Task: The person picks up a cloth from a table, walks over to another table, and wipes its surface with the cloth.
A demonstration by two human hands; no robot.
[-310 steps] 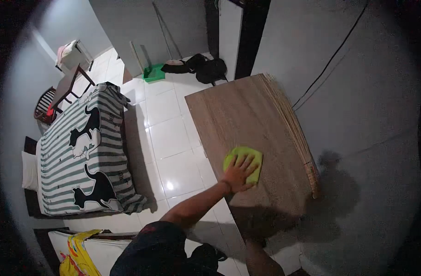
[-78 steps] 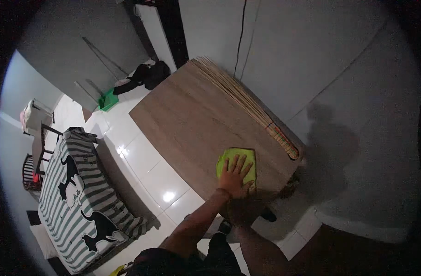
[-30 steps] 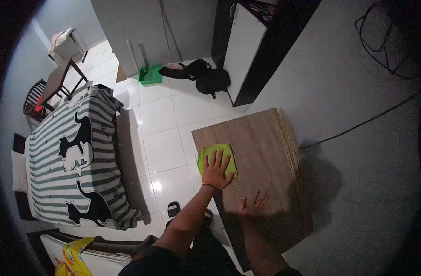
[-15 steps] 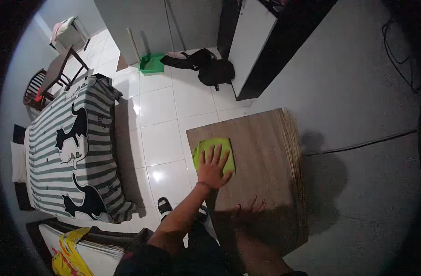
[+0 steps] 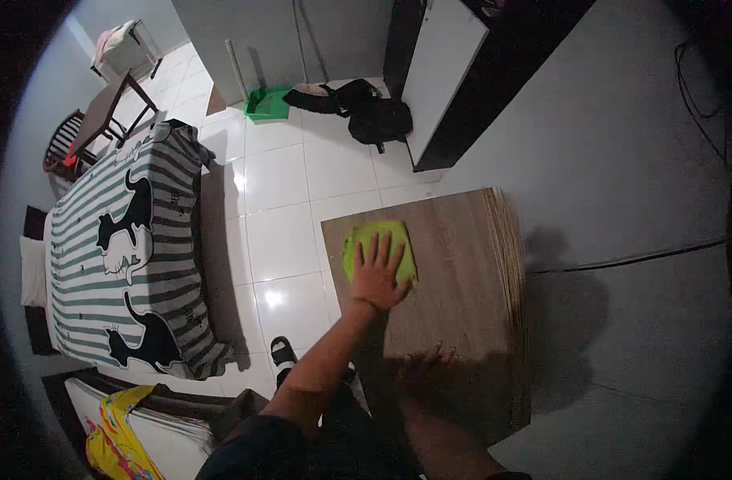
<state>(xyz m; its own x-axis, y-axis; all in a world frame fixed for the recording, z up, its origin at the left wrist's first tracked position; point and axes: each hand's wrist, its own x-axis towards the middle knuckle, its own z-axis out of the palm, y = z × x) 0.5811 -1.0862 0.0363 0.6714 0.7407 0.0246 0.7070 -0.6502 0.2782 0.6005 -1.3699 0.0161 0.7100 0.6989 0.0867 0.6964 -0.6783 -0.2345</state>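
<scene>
Grey wall (image 5: 622, 160): it fills my view from one round to five o'clock, a black cable (image 5: 638, 260) crossing it at three and my shadow (image 5: 570, 320) falling on it.
Tiled floor (image 5: 282, 244): white and glossy, running from my feet up to twelve o'clock.
Striped bedspread (image 5: 86, 268): at nine o'clock, grey-green on white, printed with cats; some dark lettering shows near its right-hand side, too small for me to read.
Cabinet (image 5: 446, 72): at one o'clock, white door, black side.
Wooden top (image 5: 462, 264): just off centre toward four o'clock, brown with a streaked grain; the part nearest me lies in deep shade.
Stick bundle (image 5: 506, 264): thin pale sticks, lying along the wooden top's three o'clock edge.
Black bag (image 5: 380, 120): on the tiles at twelve o'clock, against the foot of the cabinet.
Green dustpan (image 5: 267, 106): at eleven o'clock, its pale handle standing up.
Green cloth (image 5: 409, 258): bright yellow-green, folded to a rough square, flat on the wooden top near its eleven o'clock corner; I make out no writing on it.
Left hand (image 5: 376, 276): laid palm down on the cloth, fingers fanned toward twelve, thumb out toward four.
Right hand (image 5: 424, 368): flat on the wooden top in the shade, fingers apart, just beyond the cloth toward five o'clock; its outline is dim.
Wristband (image 5: 364, 302): a thin dark line round my left wrist.
</scene>
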